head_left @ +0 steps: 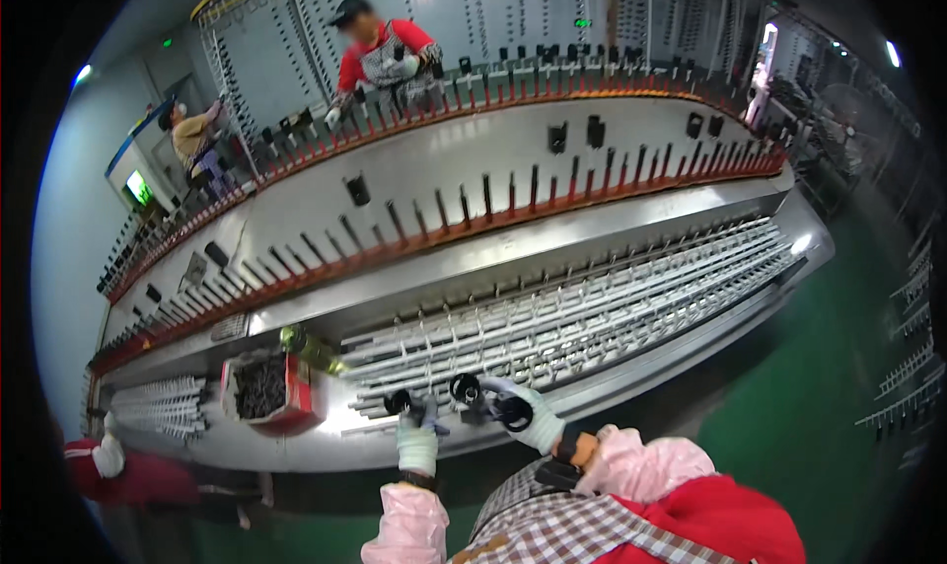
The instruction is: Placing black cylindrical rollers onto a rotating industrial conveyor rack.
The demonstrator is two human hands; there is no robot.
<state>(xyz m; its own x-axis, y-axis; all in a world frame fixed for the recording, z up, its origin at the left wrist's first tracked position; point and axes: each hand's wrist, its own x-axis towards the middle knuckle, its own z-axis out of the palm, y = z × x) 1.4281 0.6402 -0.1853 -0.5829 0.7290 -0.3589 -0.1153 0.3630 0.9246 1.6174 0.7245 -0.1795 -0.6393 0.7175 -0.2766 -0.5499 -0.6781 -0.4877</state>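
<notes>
Evidently both hands were occupied at the near edge of the metal bench (340, 416), just short of the pale rods (592, 317). The gloved left hand (418, 431) had its fingers curled in, a black round-ended piece (399, 402) at their tips; exact finger gap not discernible. The gloved right hand (536, 424) was bent round a dark cylindrical piece (513, 413), partly closed. A ring-mouthed piece (465, 387) showed just beyond its fingertips; whether joined to the cylinder or separately gripped, could not tell.

Handling estimate: light, probably rigid moulded stock, unlikely to deform under a finger pinch. Sheen at the rim suggested a smooth surface, so some slip against glove fabric was conceivable; finish possibly prone to scuffing. Best hold, in my judgement: round the outer wall, thumb opposite fingers, leaving the open mouth untouched.
</notes>
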